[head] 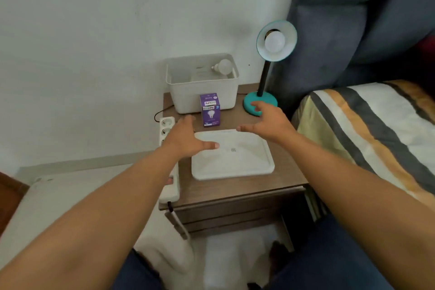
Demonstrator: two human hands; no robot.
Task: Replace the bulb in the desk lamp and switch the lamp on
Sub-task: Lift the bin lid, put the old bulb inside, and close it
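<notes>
Power strip [167, 160]: a white strip is laid along the left edge of the bedside table [235, 192], partly hidden under the left forearm; a dark cable is seen leaving its near end.
Left hand [188, 138]: held open above the table, fingers spread and pointed forward, thumb stretched out over the left edge of the tray; nothing is gripped.
White bin [202, 92]: set at the back of the table against the wall; one loose bulb [222, 66] is seen lying inside at its right end, screw base turned to the left.
Bulb box [210, 109]: a purple carton is stood upright just in front of the bin, between the two hands, with a bulb pictured on its front face; its print is seen upside down.
Tray [235, 160]: a white, shallow tray is laid flat on the near half of the table, in front of the box.
Right hand [267, 120]: held open and empty, fingers apart; the fingertips are seen over the lamp base, though contact cannot be told.
Desk lamp [261, 99]: stood at the back right corner of the table, with a teal base, dark neck and teal shade; the shade is tipped toward the camera.
Fitted bulb [275, 41]: a white bulb is seated in the shade, unlit.
Bed [367, 120]: a striped cover is seen to the right of the table, with a grey padded headboard behind it.
</notes>
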